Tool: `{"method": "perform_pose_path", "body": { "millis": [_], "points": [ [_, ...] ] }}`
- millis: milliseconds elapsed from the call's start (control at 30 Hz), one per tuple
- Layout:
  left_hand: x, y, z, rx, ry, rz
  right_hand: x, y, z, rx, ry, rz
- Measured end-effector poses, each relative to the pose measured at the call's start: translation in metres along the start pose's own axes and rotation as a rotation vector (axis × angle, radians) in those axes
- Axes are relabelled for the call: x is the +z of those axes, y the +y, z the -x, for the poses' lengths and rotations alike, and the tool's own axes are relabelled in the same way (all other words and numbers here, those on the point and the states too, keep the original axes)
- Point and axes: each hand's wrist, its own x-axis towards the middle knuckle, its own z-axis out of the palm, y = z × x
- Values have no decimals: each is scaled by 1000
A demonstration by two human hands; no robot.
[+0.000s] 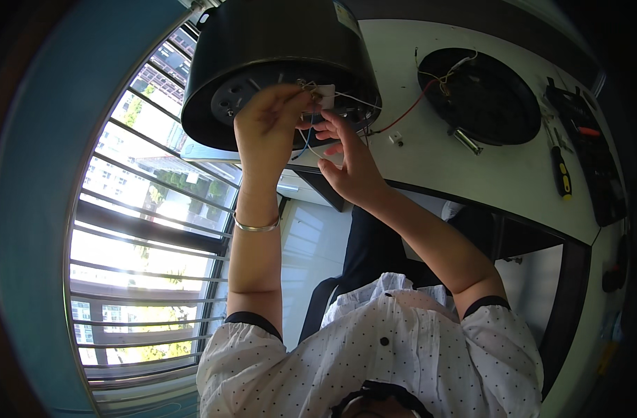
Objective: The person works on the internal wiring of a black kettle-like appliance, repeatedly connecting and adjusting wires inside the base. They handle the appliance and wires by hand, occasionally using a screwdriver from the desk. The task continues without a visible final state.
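Observation:
A dark cylindrical appliance body (pixel 284 42), probably a cooker, lies on its side on the table with its open underside towards me. My left hand (pixel 270 118) reaches into that opening, its thumb and fingers pinched at the wiring beside a small white rectangular piece (pixel 325 96). What exactly sits between those fingertips is partly hidden. Just to the right and below, my right hand (pixel 348 160) is held with fingers apart, near a blue wire (pixel 307 143) and a white wire that hang down. A red wire (pixel 409 111) runs from the body to a round black base cover (pixel 482 94).
On the base cover's near edge lies a metal cylinder (pixel 468 141). A small white connector block (pixel 396 138) rests on the table (pixel 402 42). To the right are a yellow-and-black screwdriver (pixel 561 174) and a black tool pouch (pixel 590 150). A barred window (pixel 151 230) stands at left.

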Motion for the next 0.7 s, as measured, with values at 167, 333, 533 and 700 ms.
{"method": "perform_pose_path", "body": {
  "millis": [167,333,533,700],
  "points": [
    [-1,-3,10,-80,85,21,0,3,0,-15,10,-2],
    [-5,-5,14,-123,125,43,3,3,0,-20,14,0],
    [-5,-8,11,-133,159,68,1,1,1,12,-11,-16],
    [-5,-8,9,-128,143,69,0,2,0,6,-2,-15]
  ]
}}
